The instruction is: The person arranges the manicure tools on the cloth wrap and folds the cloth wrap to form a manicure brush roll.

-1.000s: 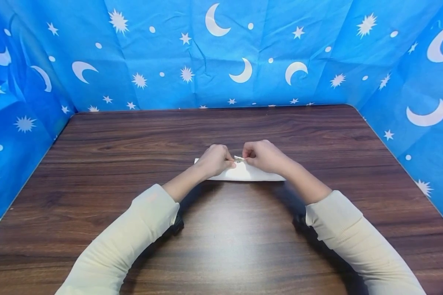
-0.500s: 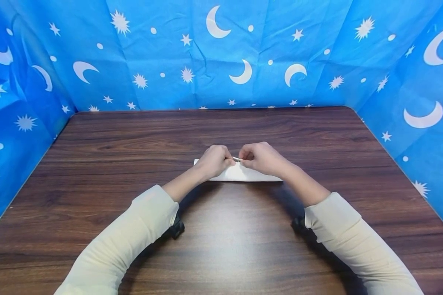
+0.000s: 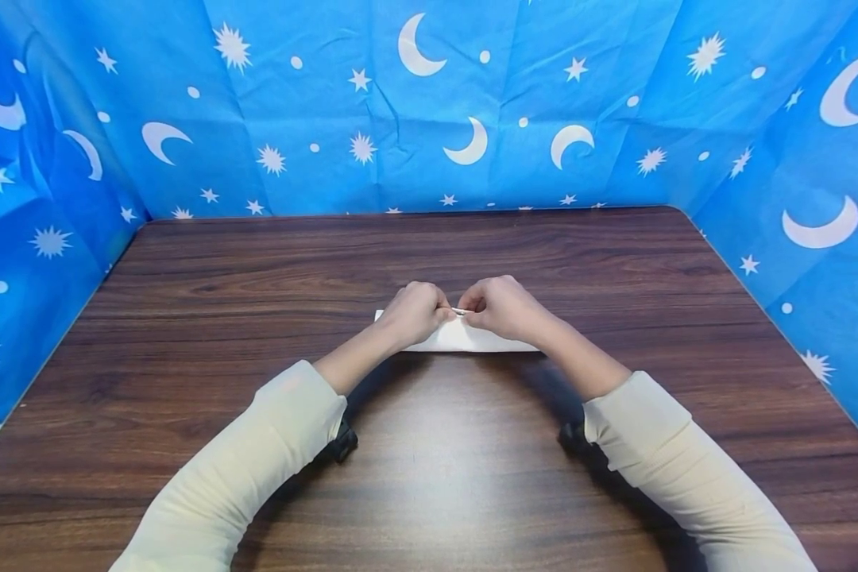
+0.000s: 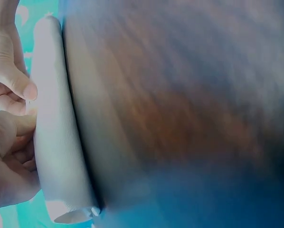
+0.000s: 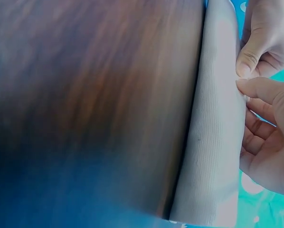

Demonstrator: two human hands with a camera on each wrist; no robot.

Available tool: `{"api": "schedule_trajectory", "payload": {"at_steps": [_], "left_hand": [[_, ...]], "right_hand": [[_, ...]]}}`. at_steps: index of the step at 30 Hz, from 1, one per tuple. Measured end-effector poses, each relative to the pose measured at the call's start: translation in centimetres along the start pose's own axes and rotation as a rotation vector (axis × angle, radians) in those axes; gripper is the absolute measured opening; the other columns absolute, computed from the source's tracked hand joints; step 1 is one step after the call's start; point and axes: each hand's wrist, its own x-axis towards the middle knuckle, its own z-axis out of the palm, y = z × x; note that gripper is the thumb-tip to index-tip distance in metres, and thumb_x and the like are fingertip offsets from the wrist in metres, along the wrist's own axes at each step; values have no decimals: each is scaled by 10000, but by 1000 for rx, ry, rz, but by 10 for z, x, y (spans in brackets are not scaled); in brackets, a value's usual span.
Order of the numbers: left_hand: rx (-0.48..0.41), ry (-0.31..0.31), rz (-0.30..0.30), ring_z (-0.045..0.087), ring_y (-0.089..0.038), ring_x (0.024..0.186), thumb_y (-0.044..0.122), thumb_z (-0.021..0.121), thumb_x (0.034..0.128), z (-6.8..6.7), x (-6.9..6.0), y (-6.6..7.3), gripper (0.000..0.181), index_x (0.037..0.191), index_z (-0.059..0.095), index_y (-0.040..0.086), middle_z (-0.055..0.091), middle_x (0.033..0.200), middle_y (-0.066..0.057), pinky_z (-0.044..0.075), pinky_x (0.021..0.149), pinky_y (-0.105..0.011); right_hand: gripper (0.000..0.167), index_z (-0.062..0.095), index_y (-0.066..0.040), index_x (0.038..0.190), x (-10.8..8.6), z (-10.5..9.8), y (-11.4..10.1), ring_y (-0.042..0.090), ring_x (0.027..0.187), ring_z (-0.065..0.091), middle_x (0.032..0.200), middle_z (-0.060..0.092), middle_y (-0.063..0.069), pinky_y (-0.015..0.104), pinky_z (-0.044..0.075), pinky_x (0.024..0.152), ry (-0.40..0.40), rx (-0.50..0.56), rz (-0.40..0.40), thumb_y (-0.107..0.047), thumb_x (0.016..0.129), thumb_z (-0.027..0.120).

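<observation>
A white, finely ribbed roll of cloth-like material (image 3: 465,338) lies crosswise on the dark wood table (image 3: 443,445). In the left wrist view this roll (image 4: 61,137) shows a hollow, open end. My left hand (image 3: 413,313) pinches a small whitish strip (image 3: 461,311) at the roll's far upper edge. From the other side my right hand (image 3: 504,308) pinches the same spot, thumb and forefinger close to the left thumb. In the right wrist view both thumbs meet at the edge of the roll (image 5: 213,118). Fingers hide most of the strip.
A blue curtain (image 3: 314,103) with white moons and stars hangs behind the table and at both sides. Black wrist devices (image 3: 343,442) sit under the cream sleeves (image 3: 236,453). Bare wood surrounds the roll.
My right hand has moved slightly left, narrowing the gap to my left hand. The small strip, seen raised earlier, now lies flatter and is more covered. The left hand has hardly moved.
</observation>
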Motion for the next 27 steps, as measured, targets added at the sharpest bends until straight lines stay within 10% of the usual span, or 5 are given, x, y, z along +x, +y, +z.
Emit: {"api": "schedule_trajectory", "payload": {"at_steps": [17,27], "left_hand": [[22,-19,53,558,-113,757,133,640,868,-1,3,2,96,882,708,66,620,907,-13,431,633,-233],[48,-23,84,540,-108,706,112,597,890,2,4,1,133,843,710,60,611,886,-23,422,603,-216]], "right_hand": [[140,701,-47,947,2,2,1,132,708,557,842,658,24,278,450,625,-36,-40,-23,-30,829,628],[199,666,-5,989,3,9,3,231,878,594,937,632,100,365,471,747,-41,-224,-177,42,837,547]]}}
